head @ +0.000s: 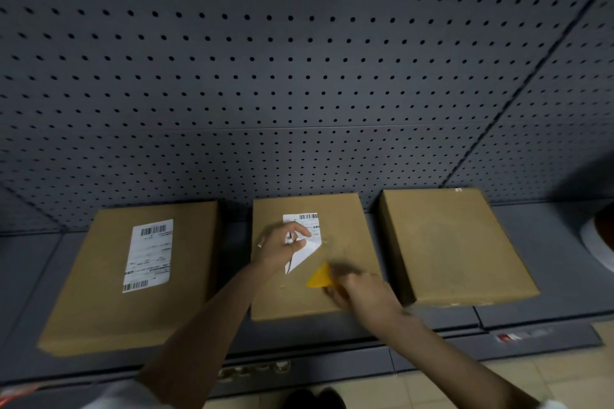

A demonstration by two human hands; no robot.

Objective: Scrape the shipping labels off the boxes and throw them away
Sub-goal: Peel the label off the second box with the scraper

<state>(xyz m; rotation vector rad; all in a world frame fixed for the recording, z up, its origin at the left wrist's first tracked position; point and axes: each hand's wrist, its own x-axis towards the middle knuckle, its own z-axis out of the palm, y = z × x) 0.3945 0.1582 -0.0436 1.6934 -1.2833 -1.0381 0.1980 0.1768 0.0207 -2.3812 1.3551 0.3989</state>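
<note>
Three flat boxes lie in a row on a grey shelf (548,242) under a pegboard (299,60). Landmark: mid box (345,229).

Mid box: label (307,226) on its top, lower half peeled up and folded, white underside showing. Upper strip with barcode still stuck flat. Left hand (280,247) pinches the lifted flap between thumb and fingers; the hand covers the label's left part. Print too small to read.

Right hand (360,292) rests on the mid box near its front right corner, fingers closed around a yellow scraper (320,277). Scraper blurred; blade tip points toward the peeled flap, contact hard to judge.

Left of mid box: left box (99,292) with a whole label, left label (149,254), flat, barcodes at both ends.

Right of mid box: right box (455,242), top bare; small scraps along its front edge.

Far right of mid box: a round white-rimmed object (598,242), cut off by the frame, unidentifiable.
</note>
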